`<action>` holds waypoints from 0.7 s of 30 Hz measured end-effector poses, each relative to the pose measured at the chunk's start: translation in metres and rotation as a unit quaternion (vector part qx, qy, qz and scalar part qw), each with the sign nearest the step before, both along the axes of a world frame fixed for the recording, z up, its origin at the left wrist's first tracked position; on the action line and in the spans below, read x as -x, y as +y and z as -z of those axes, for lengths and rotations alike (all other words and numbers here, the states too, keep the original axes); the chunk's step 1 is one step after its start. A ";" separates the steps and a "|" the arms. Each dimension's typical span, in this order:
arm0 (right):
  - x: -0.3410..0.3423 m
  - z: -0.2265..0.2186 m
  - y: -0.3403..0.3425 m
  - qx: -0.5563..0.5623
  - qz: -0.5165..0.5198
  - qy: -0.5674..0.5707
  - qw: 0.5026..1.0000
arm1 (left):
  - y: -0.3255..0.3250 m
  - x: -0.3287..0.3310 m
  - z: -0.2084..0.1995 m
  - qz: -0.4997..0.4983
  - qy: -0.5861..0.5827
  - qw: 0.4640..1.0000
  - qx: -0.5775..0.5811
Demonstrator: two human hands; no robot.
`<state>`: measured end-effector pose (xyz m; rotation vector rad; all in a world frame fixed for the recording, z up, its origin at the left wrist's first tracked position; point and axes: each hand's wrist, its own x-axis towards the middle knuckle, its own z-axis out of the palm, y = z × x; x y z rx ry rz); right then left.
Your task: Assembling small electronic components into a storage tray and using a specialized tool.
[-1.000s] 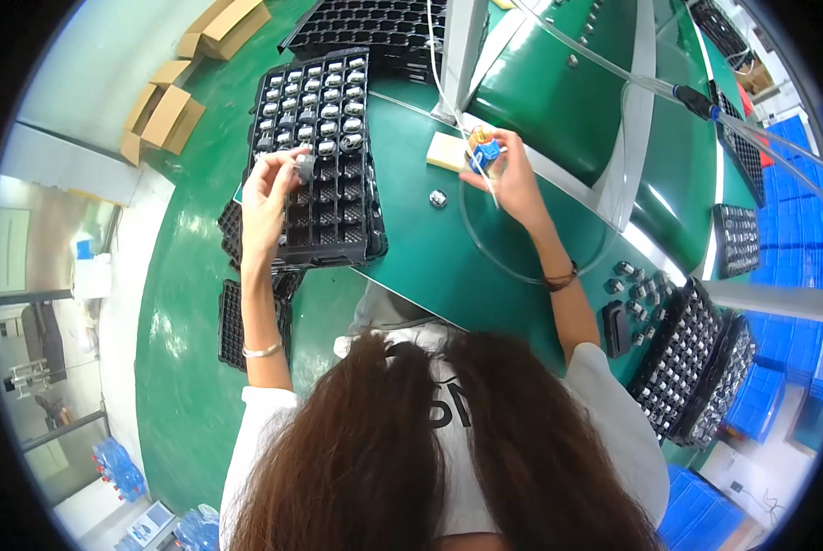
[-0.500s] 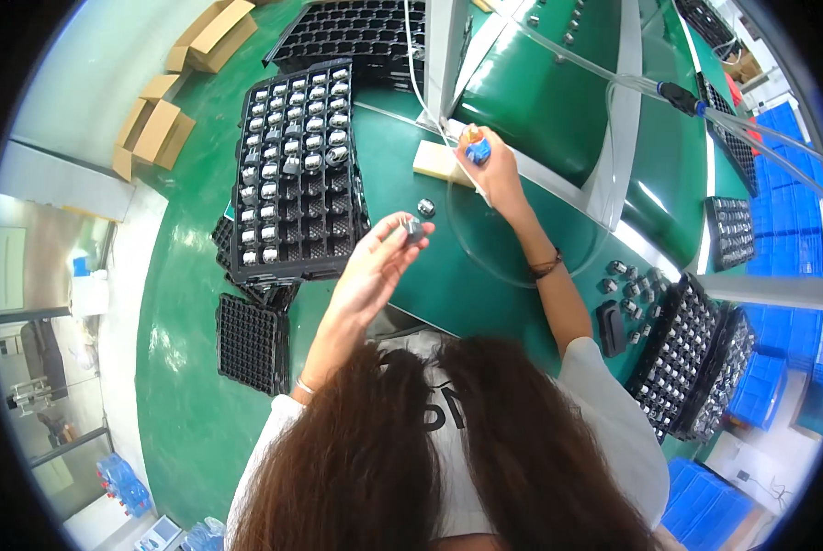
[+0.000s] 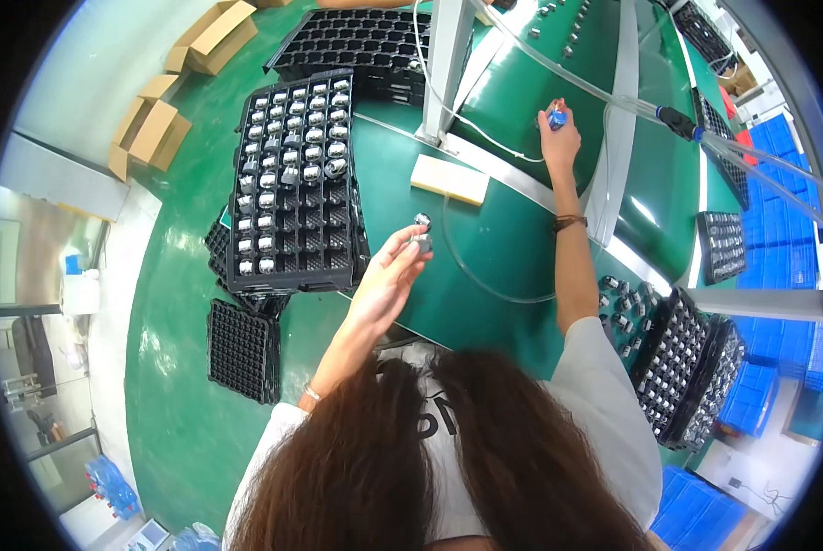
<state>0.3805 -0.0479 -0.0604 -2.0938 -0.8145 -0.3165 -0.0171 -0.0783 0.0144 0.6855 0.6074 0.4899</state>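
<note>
While the bare left hand (image 3: 391, 278) is up over the smooth green table (image 3: 388, 179), its thumb and fingertips pinch a small grey metal part (image 3: 422, 242) between them. That part is to the right of a long black plastic tray (image 3: 289, 279) and well apart from it. Just past the pinched part is a small, round, shiny metal piece (image 3: 422, 220). I cannot tell if the two touch.

The bare right hand (image 3: 560, 140) is farther out, over the shiny green belt (image 3: 512, 101). Its fingers are curled around a small blue thing (image 3: 557, 119), mostly hidden, and I cannot tell if the hand touches the belt. A thin white hose (image 3: 480, 130) ends near this hand.

Between the hands lies a flat, cream-coloured block (image 3: 448, 180), with a clear bendy tube (image 3: 471, 264) curving past it on the table. Many silver parts (image 3: 264, 245) sit in the black tray, mostly at its far end and down its left side. More small metal parts (image 3: 625, 306) lie loose on the right.
</note>
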 end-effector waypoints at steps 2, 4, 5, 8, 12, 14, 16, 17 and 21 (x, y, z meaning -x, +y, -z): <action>0.010 -0.008 -0.005 -0.059 -0.011 -0.060 0.996 | 0.000 -0.010 -0.005 -0.011 0.002 1.000 0.007; 0.035 -0.020 -0.012 -0.188 -0.056 -0.018 0.980 | -0.001 -0.020 -0.008 -0.030 -0.013 0.999 0.008; 0.057 -0.031 -0.019 -0.185 -0.063 -0.014 0.981 | 0.000 -0.024 -0.006 -0.038 -0.010 0.999 0.011; 0.121 -0.057 -0.047 -0.249 -0.267 0.408 0.837 | 0.005 -0.032 -0.001 -0.053 -0.011 0.996 -0.073; 0.190 -0.078 -0.072 -0.181 -0.374 0.454 0.788 | 0.005 -0.035 0.002 -0.064 0.006 0.993 -0.101; 0.204 -0.082 -0.076 -0.141 -0.427 0.441 0.777 | 0.004 -0.034 0.000 -0.059 0.011 0.988 -0.140; 0.212 -0.081 -0.079 -0.146 -0.428 0.440 0.776 | 0.003 -0.032 -0.002 -0.060 0.011 0.988 -0.141; 0.214 -0.080 -0.080 -0.152 -0.429 0.439 0.775 | 0.003 -0.031 -0.003 -0.059 0.010 0.988 -0.143; 0.222 -0.077 -0.084 -0.184 -0.431 0.442 0.765 | 0.001 -0.028 0.001 -0.060 0.011 0.989 -0.134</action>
